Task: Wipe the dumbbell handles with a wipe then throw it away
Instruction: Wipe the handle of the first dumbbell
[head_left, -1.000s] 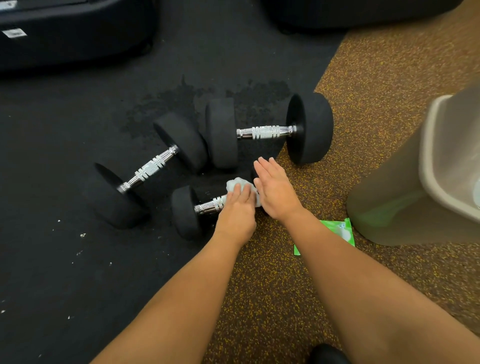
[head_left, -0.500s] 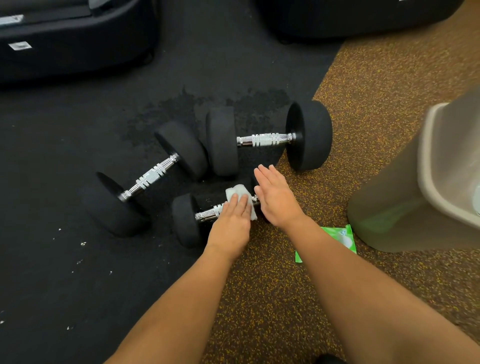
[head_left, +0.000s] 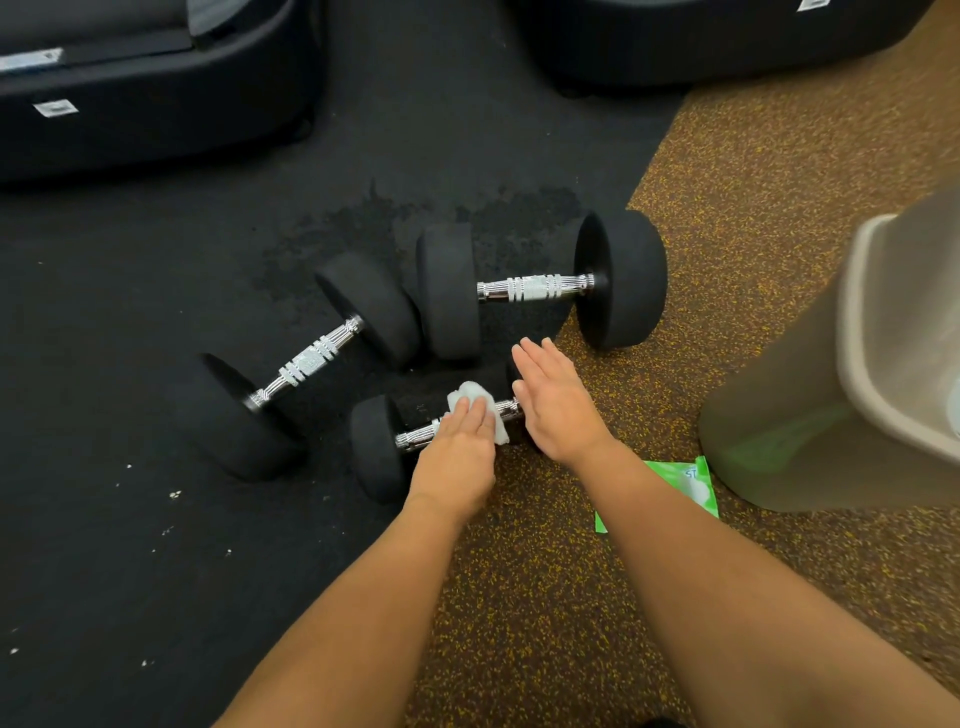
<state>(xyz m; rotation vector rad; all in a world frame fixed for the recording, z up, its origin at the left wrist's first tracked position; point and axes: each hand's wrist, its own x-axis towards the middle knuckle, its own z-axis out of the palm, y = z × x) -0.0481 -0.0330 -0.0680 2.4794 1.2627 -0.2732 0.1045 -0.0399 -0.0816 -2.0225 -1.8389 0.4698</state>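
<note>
At nine o'clock of our hands a large dumbbell (head_left: 306, 364) lies slanted on the black mat (head_left: 104, 364). Our left hand (head_left: 457, 457) lies flat, fingers loosely curved, pressing the white wipe (head_left: 475, 400) onto the chrome handle of the small dumbbell (head_left: 376, 447). At one o'clock of that hand a second large dumbbell (head_left: 540, 288) lies level. Our right hand (head_left: 558, 405) is open and flat, fingers straight, against the small dumbbell's right end, gripping nothing. At four o'clock lies a green wipe packet (head_left: 691, 483), touching the beige bin (head_left: 831, 405).
</note>
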